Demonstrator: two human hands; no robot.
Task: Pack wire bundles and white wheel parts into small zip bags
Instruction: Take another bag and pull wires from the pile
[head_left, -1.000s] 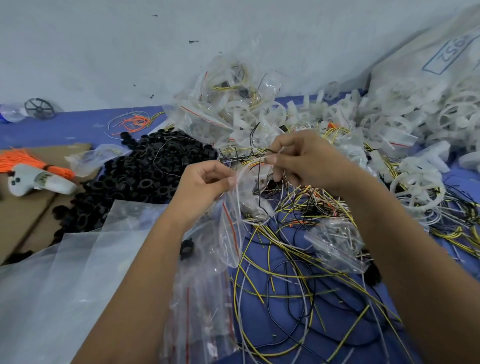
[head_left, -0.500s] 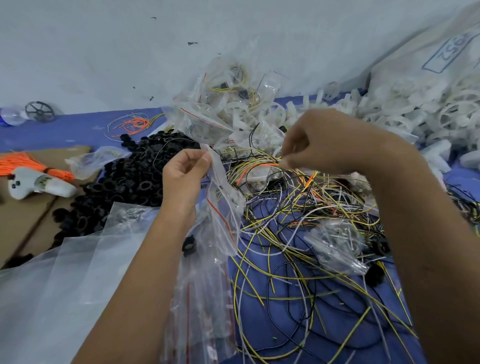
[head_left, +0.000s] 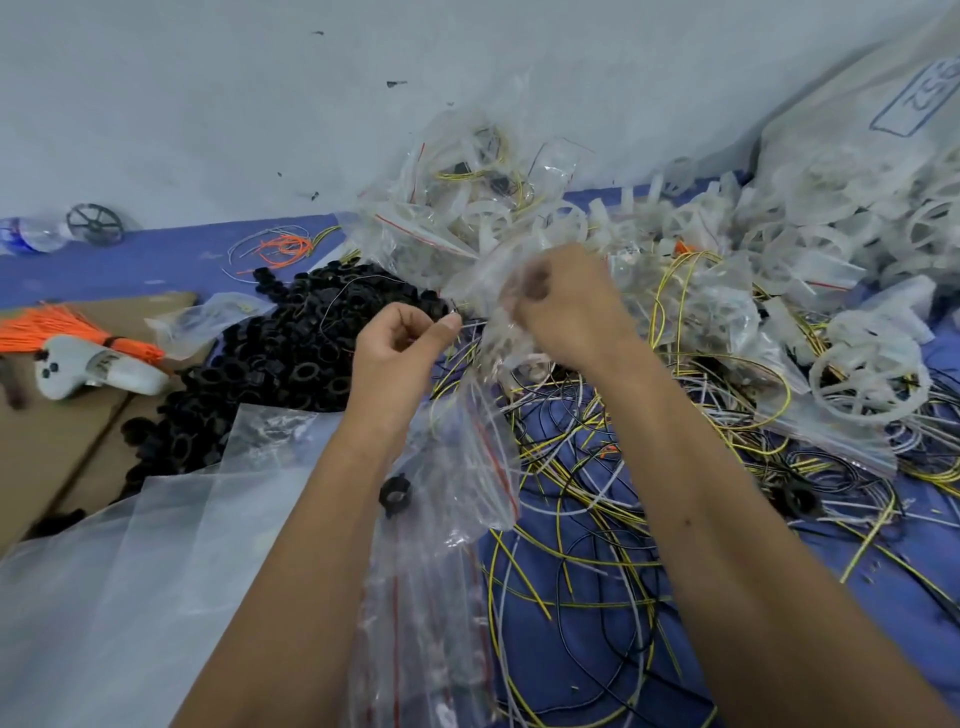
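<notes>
Near the middle of the view the left hand has its fingers curled, with thumb and forefinger pressed together at the tip, pinching the ends of thin wires; what exactly sits in the pinch is too small to tell. Just beside it at 3 o'clock, the right hand has its fingers curled round the crumpled mouth of a small zip bag, which hangs down toward 6 o'clock with its red seal line showing. Below and to the right, a loose tangle of yellow, white and black wires spreads over the blue tabletop. A heap of white wheel parts fills the 2 o'clock area, with filled bags stacked at 12 o'clock against the wall. A pile of black rings lies at 9 o'clock, with an orange wire bundle and a white controller further out on cardboard. Sheets of clear plastic cover the 7 o'clock corner.
</notes>
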